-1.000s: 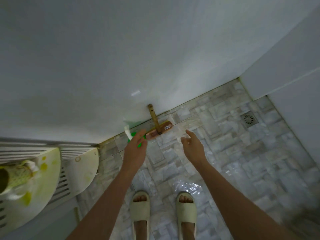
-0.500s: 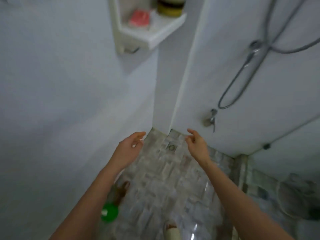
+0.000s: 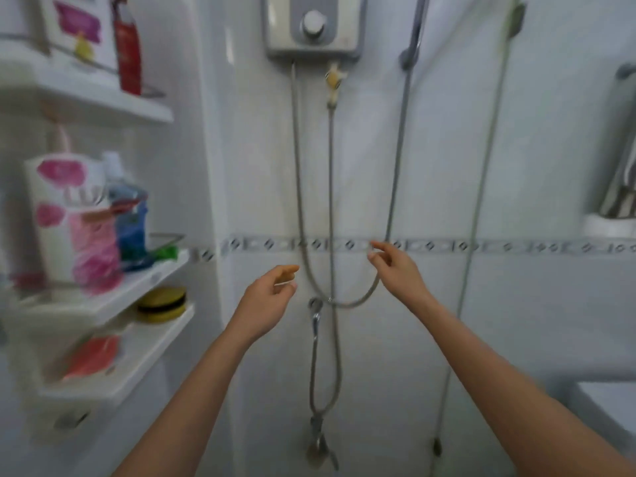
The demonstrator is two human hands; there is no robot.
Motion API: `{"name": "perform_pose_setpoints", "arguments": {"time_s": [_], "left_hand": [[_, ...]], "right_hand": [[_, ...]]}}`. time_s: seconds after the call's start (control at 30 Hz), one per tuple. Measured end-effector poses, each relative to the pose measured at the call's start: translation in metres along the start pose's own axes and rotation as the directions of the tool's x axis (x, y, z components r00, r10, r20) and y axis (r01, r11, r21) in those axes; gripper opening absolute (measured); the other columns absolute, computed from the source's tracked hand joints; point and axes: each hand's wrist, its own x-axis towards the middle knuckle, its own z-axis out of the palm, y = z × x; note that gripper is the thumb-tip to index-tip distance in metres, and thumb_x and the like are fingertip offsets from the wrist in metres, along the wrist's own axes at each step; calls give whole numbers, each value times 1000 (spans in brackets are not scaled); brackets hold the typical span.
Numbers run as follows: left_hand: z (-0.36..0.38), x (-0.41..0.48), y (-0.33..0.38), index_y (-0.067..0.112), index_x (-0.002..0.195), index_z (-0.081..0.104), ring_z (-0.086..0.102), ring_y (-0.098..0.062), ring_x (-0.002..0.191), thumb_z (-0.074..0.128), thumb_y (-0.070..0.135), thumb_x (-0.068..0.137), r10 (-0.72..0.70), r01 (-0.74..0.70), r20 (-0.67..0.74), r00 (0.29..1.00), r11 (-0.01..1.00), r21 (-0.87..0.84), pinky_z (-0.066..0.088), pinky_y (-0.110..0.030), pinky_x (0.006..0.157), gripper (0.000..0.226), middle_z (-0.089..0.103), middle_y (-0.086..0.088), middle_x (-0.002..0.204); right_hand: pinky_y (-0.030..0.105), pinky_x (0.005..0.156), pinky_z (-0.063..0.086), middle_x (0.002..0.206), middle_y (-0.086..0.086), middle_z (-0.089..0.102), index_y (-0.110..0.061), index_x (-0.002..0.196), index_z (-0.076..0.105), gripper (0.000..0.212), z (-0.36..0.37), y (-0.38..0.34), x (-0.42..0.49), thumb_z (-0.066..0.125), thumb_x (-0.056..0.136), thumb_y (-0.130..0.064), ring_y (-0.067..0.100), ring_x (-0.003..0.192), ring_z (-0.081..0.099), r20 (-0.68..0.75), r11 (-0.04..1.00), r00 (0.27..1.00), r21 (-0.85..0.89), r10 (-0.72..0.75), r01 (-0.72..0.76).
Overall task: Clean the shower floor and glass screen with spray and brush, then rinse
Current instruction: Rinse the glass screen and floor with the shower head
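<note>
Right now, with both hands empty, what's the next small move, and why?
Probably the right hand should close on the shower hose. Its fingertips sit right beside the hose, both hands hold nothing, and the left hand hovers near the loop. Rinsing likely needs that hose.

Left hand [image 3: 266, 297], right hand [image 3: 395, 270] near shower hose [image 3: 298, 187]

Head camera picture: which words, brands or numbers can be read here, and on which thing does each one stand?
"LU", pale letters, a third letter unclear: on the white bottle with pink flowers.
Red bottle: label too blurred to read.
White pack with pink label: too blurred to read.
Water heater: no text that can be read.
</note>
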Motion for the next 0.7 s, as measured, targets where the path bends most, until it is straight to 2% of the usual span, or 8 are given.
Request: {"name": "perform_pose_setpoints", "arguments": {"time_s": [0.1, 0.2, 0.3, 0.37, 0.57, 0.63, 0.7], "left_hand": [[27, 71, 33, 22, 130, 58, 59, -9, 107, 53, 17, 100, 91, -91, 14, 996, 996, -24, 39, -19, 89, 31, 61, 6, 122], [60, 147, 59, 21, 129, 58, 62, -13, 106, 55, 17, 99, 175, -175, 20, 984, 984, -15, 44, -25, 89, 31, 62, -1, 127], [90, 218, 89, 21, 133, 56, 60, -12, 100, 55, 21, 99, 220, -220, 30, 975, 975, -27, 43, -20, 81, 34, 60, -3, 130], [111, 260, 107, 22, 136, 52, 58, -11, 101, 53, 27, 100, 251, -250, 39, 967, 968, -16, 43, -20, 81, 37, 58, -1, 133], [159, 360, 136, 18, 147, 38, 53, -23, 126, 51, 41, 99, 248, -259, 148, 957, 964, 62, 37, -24, 94, 55, 54, -7, 139], [169, 381, 138, 15, 148, 34, 52, -24, 127, 50, 43, 99, 226, -244, 179, 958, 965, 91, 36, -25, 96, 58, 56, -10, 138], [181, 401, 134, 12, 145, 36, 56, -25, 122, 51, 43, 99, 206, -232, 214, 955, 967, 103, 39, -25, 95, 58, 58, -11, 133]], "right_hand": [[9, 67, 40, 103, -1, 59, -18, 132, 52, 37, -50, -19, 74, 50, 98, -30, 12, 90, 55, -114, 995, 988, 7, -100, 101], [21, 81, 37, 109, 1, 58, -19, 136, 49, 40, -98, -40, 151, 48, 98, -32, 12, 97, 53, -202, 981, 961, -12, -190, 192], [24, 88, 38, 116, 1, 58, -20, 137, 47, 41, -138, -65, 221, 47, 99, -33, 15, 107, 53, -254, 962, 928, -55, -272, 267], [24, 91, 37, 118, 1, 56, -21, 139, 44, 42, -159, -81, 263, 45, 99, -35, 16, 115, 52, -272, 949, 909, -94, -316, 302], [32, 103, 37, 131, 9, 54, -15, 143, 37, 49, -192, -136, 371, 44, 99, -35, 22, 122, 50, -361, 915, 841, -145, -403, 377], [33, 103, 36, 134, 11, 52, -12, 145, 33, 54, -194, -153, 393, 44, 99, -36, 23, 124, 49, -359, 916, 843, -154, -400, 370], [34, 101, 37, 128, 12, 55, -8, 144, 32, 54, -193, -163, 415, 44, 98, -35, 24, 119, 51, -366, 915, 839, -190, -403, 357]]}}
